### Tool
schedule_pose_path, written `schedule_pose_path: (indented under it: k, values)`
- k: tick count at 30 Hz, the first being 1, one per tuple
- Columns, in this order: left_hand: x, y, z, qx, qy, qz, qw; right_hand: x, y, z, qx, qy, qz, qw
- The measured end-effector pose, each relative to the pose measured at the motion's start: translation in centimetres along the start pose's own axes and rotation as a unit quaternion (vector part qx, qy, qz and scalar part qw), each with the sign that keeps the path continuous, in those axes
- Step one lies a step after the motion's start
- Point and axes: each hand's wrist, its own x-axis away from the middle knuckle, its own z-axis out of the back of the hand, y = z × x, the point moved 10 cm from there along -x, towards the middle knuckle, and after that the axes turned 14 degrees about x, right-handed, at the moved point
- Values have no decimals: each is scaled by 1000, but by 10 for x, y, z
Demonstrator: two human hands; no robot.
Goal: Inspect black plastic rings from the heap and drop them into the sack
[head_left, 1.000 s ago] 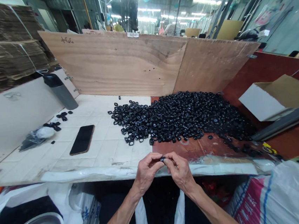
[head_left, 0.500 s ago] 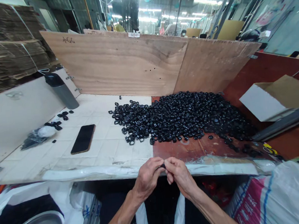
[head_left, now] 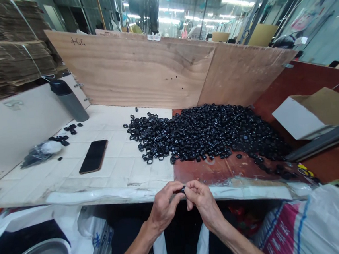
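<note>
A small black piece (head_left: 182,189) is pinched between my two hands, just over the table's front edge. My left hand (head_left: 165,204) grips it from the left with thumb and fingers. From the right, the thumb and fingers of my right hand (head_left: 201,200) close on the same piece; my fingers partly cover it. Beyond the hands lies a wide heap of small black ring-like parts (head_left: 212,131), spread across the white and red-brown surfaces.
On the left are a phone (head_left: 93,156), a grey bottle (head_left: 70,102) and a plastic bag with black pieces (head_left: 41,152). An open carton (head_left: 300,116) stands at right. Wooden boards (head_left: 140,72) wall the back. Sacks (head_left: 313,225) hang below the front edge.
The hands have shifted slightly left and down, and the fingers have moved around the black piece, which shows more clearly. The view has tilted a little.
</note>
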Motion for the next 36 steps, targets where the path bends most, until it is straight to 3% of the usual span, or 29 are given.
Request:
schedule_pose_path:
  k: [3, 5, 6, 8, 9, 10, 14, 19, 30, 36]
  values:
    - [-2, 10, -7, -28, -97, 23, 995, -5, 8, 1, 62, -35, -9, 997]
    - [-9, 1, -4, -66, -136, 77, 985, -20, 2, 22, 174, 17, 33, 984]
    - [-18, -4, 5, -101, -112, 92, 984, -29, -7, 40, 229, 89, 70, 967]
    - [-38, -14, 33, -185, 3, 90, 979, -44, -25, 66, 301, 207, 138, 921]
    - [-48, -17, 45, -223, 61, 77, 970, -53, -31, 69, 322, 229, 164, 904]
    - [-57, -23, 47, -250, 80, 59, 963, -63, -35, 68, 337, 235, 184, 893]
    - [-81, -44, 34, -307, 71, 2, 949, -88, -41, 49, 359, 213, 239, 877]
    - [-80, -53, 36, -271, 78, 15, 959, -81, -37, 37, 330, 188, 271, 884]
    - [-70, -35, 29, -219, 49, 17, 974, -53, -29, 45, 314, 149, 253, 903]
    - [-57, -35, 3, -221, -52, 30, 973, -53, -28, 48, 314, 161, 234, 906]
